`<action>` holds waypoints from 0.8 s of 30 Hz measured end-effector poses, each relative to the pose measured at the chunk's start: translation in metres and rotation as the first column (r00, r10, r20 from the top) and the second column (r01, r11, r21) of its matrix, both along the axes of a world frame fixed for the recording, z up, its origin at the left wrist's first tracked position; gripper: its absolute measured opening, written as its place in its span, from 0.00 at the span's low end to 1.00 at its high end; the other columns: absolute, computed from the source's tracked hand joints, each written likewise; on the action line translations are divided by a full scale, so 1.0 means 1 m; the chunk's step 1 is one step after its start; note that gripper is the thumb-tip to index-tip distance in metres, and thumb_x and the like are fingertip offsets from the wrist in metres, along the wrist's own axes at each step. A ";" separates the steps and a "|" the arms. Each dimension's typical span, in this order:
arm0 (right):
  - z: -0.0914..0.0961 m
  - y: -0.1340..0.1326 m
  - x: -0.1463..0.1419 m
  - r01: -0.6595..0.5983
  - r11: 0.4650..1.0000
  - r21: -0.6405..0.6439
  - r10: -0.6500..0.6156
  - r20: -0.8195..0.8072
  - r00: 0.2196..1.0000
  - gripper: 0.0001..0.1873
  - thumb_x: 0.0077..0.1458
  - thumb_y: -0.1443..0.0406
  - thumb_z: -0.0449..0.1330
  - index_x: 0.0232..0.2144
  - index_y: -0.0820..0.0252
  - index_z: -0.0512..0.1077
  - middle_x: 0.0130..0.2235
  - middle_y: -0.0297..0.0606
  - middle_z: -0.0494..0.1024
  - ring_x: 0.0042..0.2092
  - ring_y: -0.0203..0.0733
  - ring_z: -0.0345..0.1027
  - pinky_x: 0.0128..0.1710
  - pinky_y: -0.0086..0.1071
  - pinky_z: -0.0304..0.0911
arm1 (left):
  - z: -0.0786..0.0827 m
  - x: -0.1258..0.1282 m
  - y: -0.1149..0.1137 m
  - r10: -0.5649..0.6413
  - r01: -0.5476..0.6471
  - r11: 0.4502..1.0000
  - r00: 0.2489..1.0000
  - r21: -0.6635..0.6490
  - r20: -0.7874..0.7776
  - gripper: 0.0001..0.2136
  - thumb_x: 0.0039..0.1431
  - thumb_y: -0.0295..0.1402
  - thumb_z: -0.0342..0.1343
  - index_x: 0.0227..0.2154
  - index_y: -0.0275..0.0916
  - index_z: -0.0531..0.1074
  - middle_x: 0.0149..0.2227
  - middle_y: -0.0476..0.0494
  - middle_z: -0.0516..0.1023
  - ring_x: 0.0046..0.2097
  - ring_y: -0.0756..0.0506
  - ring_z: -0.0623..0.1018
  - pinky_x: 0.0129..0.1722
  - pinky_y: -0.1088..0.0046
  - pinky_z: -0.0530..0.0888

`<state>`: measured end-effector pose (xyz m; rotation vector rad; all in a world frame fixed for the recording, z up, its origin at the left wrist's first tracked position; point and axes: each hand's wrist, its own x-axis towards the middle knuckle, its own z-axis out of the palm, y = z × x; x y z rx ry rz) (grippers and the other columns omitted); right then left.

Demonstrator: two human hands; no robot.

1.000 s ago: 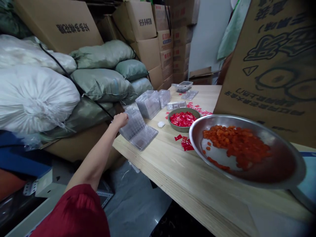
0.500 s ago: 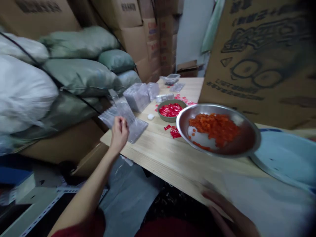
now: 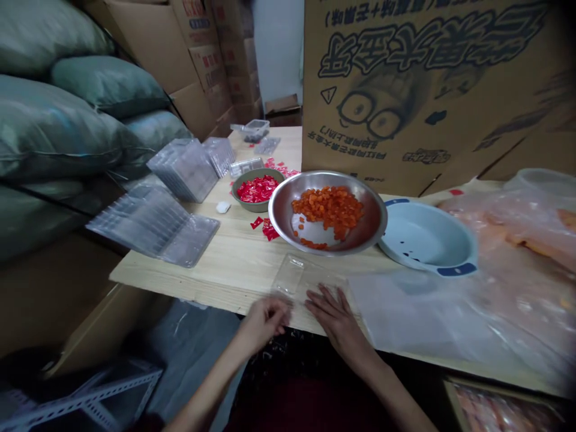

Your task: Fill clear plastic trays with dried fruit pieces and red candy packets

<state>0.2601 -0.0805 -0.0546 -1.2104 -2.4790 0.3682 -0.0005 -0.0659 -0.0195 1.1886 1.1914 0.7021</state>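
Observation:
In front of me a clear plastic clamshell box [image 3: 290, 275] lies near the table's front edge. My left hand [image 3: 266, 321] has its fingers curled at the near left corner of the box, slightly blurred. Fingers stretched and spread, my right hand [image 3: 335, 318] lies flat on the right part of the clear plastic. Just beyond stands a steel bowl [image 3: 281, 225] holding small orange pieces [image 3: 335, 207]. To its left are a green-grey bowl [image 3: 254, 206] of red wrapped packets [image 3: 258, 188] and a few loose red packets [image 3: 269, 229].
Nested clear boxes [image 3: 153, 222] stand open at the table's left, with another stack [image 3: 186, 168] behind. A light blue basin [image 3: 432, 228], a translucent sheet [image 3: 405, 315] and a large plastic bag [image 3: 535, 258] lie right. A tall cardboard box [image 3: 382, 90] stands behind; sacks [image 3: 58, 132] are piled left.
My left hand has moved from the nested boxes to the table front, where a clear box now lies. My right hand has come onto it. The view has turned right.

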 end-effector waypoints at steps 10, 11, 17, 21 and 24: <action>0.070 0.006 0.024 0.108 0.994 0.018 -0.099 -0.286 0.953 0.23 0.70 0.65 0.57 0.65 0.47 0.70 0.62 0.40 0.77 0.66 0.53 0.68 0.69 0.60 0.59 | 0.042 -0.014 0.183 0.477 -0.096 0.720 0.788 0.688 -0.389 0.08 0.65 0.30 0.51 0.34 0.40 0.75 0.37 0.42 0.82 0.39 0.43 0.79 0.42 0.69 0.73; 0.086 0.011 0.032 0.174 0.985 0.001 -0.163 -0.327 0.931 0.21 0.70 0.64 0.57 0.63 0.47 0.72 0.59 0.39 0.79 0.63 0.52 0.72 0.66 0.56 0.66 | 0.047 -0.009 0.188 0.518 -0.097 0.686 0.762 0.721 -0.390 0.08 0.66 0.31 0.50 0.35 0.40 0.75 0.37 0.42 0.82 0.39 0.43 0.79 0.42 0.68 0.72; 0.157 0.074 0.079 0.440 0.898 -0.013 -0.400 -0.442 0.803 0.13 0.69 0.58 0.58 0.49 0.51 0.80 0.50 0.40 0.83 0.50 0.49 0.79 0.53 0.43 0.75 | 0.076 -0.004 0.205 0.573 0.088 0.678 0.559 0.730 -0.599 0.06 0.63 0.34 0.53 0.33 0.41 0.73 0.37 0.40 0.81 0.41 0.39 0.78 0.36 0.68 0.65; 0.159 0.104 0.100 0.488 0.873 -0.028 -0.441 -0.474 0.762 0.14 0.68 0.55 0.59 0.48 0.53 0.81 0.48 0.40 0.84 0.49 0.48 0.79 0.51 0.39 0.73 | 0.078 -0.022 0.199 0.340 0.183 0.807 0.633 0.562 -0.695 0.07 0.63 0.36 0.52 0.31 0.42 0.72 0.32 0.44 0.80 0.35 0.42 0.77 0.33 0.70 0.63; 0.147 0.118 0.129 0.580 0.813 -0.048 -0.532 -0.465 0.708 0.16 0.67 0.54 0.60 0.46 0.57 0.81 0.47 0.43 0.85 0.48 0.50 0.79 0.51 0.41 0.74 | 0.087 -0.028 0.191 0.261 0.297 0.818 0.574 0.493 -0.777 0.09 0.64 0.39 0.50 0.32 0.43 0.71 0.31 0.44 0.79 0.34 0.41 0.77 0.32 0.69 0.62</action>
